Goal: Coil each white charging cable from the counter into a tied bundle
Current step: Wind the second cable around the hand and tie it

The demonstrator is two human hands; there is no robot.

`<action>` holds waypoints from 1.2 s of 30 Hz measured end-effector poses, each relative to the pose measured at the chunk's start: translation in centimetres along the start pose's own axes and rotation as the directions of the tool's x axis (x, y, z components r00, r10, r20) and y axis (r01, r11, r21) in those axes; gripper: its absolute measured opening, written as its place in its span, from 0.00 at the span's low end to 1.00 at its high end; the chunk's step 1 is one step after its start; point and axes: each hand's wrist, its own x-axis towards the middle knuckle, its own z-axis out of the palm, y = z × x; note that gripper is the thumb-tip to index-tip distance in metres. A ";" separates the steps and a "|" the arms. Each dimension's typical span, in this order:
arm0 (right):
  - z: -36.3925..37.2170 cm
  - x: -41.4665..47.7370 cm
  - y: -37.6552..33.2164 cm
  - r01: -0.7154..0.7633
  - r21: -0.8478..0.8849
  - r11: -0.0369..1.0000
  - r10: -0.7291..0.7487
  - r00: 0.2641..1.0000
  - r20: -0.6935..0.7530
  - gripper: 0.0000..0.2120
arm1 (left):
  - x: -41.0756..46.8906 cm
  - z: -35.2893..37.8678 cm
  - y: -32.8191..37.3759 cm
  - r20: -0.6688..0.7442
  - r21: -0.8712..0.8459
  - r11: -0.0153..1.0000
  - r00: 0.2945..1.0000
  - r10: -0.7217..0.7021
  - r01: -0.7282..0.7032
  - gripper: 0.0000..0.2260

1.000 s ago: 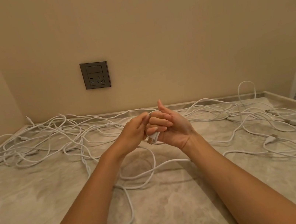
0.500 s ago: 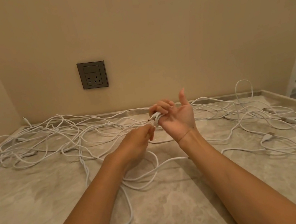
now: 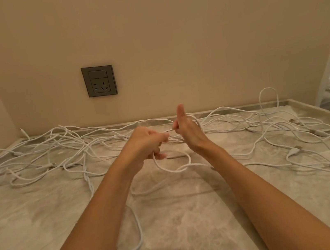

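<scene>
Biggest worry right now: the cable (image 3: 175, 169) I'm winding trails off across the counter (image 3: 186, 225) towards me and runs close to the heap of loose cables (image 3: 56, 155) on the left. If I haul slack in too fast it may snag or drag a neighbour along, and the coil comes up knotted. Second worry: the turn lying round the far side of my right hand (image 3: 188, 130) looks slack. Tip that hand and it could slip off over my fingers, and there goes the wrap. And the loop dangling under my left hand (image 3: 147, 142) is wide and floppy, just above the marble, so I reckon it could kink before it reaches the coil. Now the grip: right hand raised, thumb (image 3: 180, 111) sticking straight up, the other fingers curled in and pinching the cable near its end. Left hand sits just beside it, whether touching I can't tell, fingers curled round the same cable to feed it across. Both hands hover over the counter's middle, with more white cable sprawled to the right.
</scene>
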 end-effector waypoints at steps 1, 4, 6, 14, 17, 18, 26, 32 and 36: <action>0.1 -0.1 -0.1 0.021 -0.044 0.999 -0.019 0.999 0.044 0.28 | 0.0 -0.3 0.2 0.028 -0.181 0.981 0.998 -0.063 0.067 0.11; 0.3 0.1 -0.2 0.048 -0.121 0.991 -0.033 0.991 0.129 0.31 | 0.1 -1.1 0.6 0.128 -0.407 0.900 0.985 -0.113 0.156 0.10; 0.2 0.4 0.0 0.047 -0.110 0.993 -0.028 0.985 0.173 0.34 | 0.1 -1.4 0.7 0.057 -0.242 0.968 0.997 -0.057 0.069 0.10; -0.8 0.7 0.1 -0.341 0.338 0.877 0.002 0.708 0.706 0.38 | 0.6 -0.9 0.2 -0.261 0.438 0.841 0.850 0.457 -0.318 0.09; -0.9 0.8 0.1 -0.512 0.531 0.676 -0.187 0.578 0.794 0.38 | 0.8 -0.4 -0.5 -0.191 0.661 0.672 0.791 0.581 -0.334 0.14; -0.8 0.9 0.2 -0.549 0.558 0.622 -0.250 0.536 0.806 0.37 | 0.8 -0.1 -0.9 -0.147 0.704 0.621 0.785 0.602 -0.345 0.14; -0.5 1.2 1.1 -0.686 0.727 -0.017 -0.475 0.646 0.598 0.35 | 1.8 0.8 -3.9 0.094 0.724 0.622 0.936 0.340 -0.298 0.12; -0.8 0.9 -0.8 -0.283 0.928 -0.240 0.053 0.951 0.304 0.31 | 1.0 1.8 -3.9 0.146 0.716 0.641 0.957 0.251 -0.277 0.12; -0.5 1.5 -0.8 -0.119 0.990 -0.079 0.237 0.962 0.135 0.29 | 0.8 2.1 -3.5 0.191 0.750 0.584 0.947 0.258 -0.310 0.10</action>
